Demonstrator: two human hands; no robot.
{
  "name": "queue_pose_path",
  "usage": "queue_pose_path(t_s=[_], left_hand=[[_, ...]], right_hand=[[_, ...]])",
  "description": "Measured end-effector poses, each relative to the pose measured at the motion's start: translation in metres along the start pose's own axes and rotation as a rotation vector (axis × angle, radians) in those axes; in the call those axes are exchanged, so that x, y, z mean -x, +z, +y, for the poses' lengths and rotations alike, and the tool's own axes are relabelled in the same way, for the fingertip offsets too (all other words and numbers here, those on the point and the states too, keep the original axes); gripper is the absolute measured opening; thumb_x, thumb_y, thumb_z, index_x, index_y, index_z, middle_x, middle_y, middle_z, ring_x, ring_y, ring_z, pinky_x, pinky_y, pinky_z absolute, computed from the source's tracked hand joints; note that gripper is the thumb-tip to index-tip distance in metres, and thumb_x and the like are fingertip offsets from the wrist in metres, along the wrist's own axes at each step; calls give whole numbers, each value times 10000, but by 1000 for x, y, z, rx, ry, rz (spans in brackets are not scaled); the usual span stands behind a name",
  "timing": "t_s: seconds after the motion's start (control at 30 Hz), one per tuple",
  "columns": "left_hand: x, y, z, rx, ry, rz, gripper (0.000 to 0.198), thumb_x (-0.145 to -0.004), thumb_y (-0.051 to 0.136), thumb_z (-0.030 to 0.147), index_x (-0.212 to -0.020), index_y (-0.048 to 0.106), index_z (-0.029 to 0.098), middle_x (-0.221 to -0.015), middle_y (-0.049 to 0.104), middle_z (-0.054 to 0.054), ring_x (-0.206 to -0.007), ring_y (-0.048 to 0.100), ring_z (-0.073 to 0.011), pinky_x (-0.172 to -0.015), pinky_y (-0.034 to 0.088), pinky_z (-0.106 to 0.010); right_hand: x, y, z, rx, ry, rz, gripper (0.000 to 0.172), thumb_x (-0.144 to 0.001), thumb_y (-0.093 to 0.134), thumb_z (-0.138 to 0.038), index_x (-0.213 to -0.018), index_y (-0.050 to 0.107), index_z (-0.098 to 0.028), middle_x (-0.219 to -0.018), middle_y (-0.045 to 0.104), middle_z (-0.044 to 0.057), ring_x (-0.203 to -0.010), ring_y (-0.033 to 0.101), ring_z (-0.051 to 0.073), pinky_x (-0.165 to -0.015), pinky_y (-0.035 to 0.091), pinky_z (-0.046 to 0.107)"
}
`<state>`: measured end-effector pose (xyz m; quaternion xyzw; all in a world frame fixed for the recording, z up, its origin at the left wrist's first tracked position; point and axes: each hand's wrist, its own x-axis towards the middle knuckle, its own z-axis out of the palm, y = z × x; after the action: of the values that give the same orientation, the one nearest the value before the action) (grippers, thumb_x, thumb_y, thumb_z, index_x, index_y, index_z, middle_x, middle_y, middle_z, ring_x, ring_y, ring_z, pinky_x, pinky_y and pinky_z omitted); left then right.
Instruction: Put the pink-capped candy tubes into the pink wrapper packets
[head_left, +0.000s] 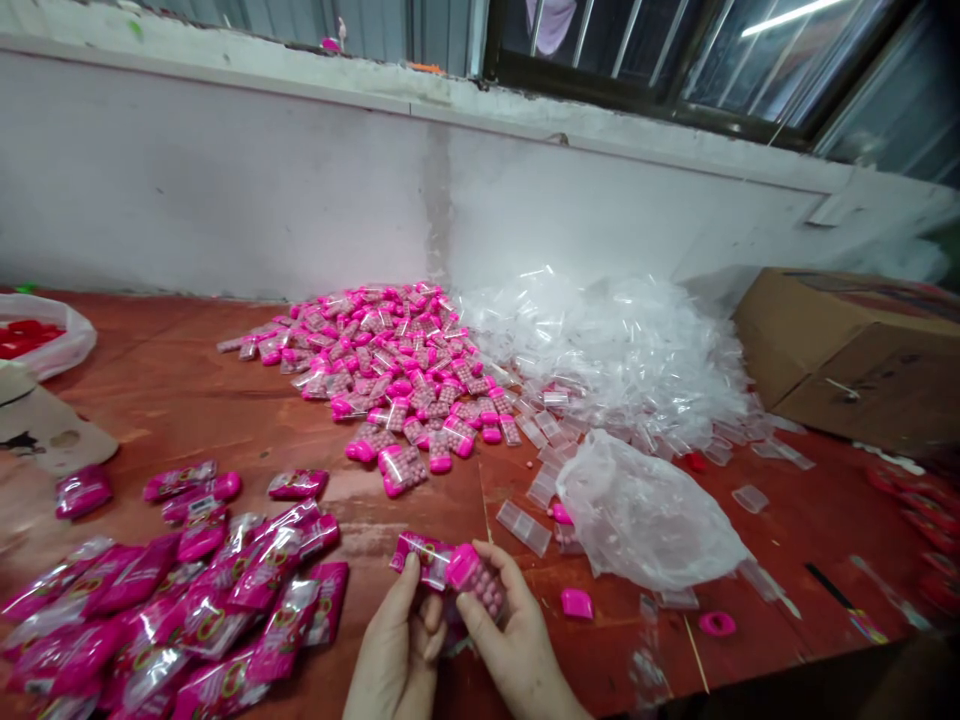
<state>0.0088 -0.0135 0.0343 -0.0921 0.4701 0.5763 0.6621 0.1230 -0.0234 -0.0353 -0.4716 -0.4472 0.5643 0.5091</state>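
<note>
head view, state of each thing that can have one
left hand: pinching a pink wrapper
right hand: gripping a pink-capped candy case
cardboard box: on its side
clear bag: crumpled, lying flat
pile of candy cases: loose, unwrapped
wrapped packs: sealed, heaped at left

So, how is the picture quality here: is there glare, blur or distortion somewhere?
Head view: the wall's top edge bows, so the lens distorts toward the borders; glare whitens the clear plastic pile and a light strip reflects in the window; the wrapped packets at lower left look smeared; the left hand, right hand and the pink candy case they hold are fairly sharp.
</note>
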Motion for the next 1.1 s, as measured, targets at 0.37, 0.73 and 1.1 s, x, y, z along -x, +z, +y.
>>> queue_pose_path(t_s=[0.37,0.73,1.1], left_hand=[[-15,-14,-13,-330,85,-117,622,-375,926,607,-555,537,157,-388,416,68,-362,295,-28,-338,195,-141],[-18,-26,-16,-356,8,-243,597,-487,897,614,-551,507,167,-390,366,86,-371,270,-22,-370,198,-155],[-31,-30,-24,-473,50,-230,633,-482,836,721,-642,580,165,-332,389,80,-302,238,-26,-354,150,-170]], right_hand=[[7,-9,-4,296,-30,-159,497,-854,634,-293,-1329,509,-217,-1269,659,118,-1122,644,272,-957,521,393],[5,-15,-17,-85,188,-385,669,-888,600,-632,-1391,412,-234,-850,649,11,-493,482,70,-464,400,185],[14,-12,6,200,14,-156,707,-893,550,-671,-1467,431,-277,-1218,627,126,-951,624,207,-813,508,304]])
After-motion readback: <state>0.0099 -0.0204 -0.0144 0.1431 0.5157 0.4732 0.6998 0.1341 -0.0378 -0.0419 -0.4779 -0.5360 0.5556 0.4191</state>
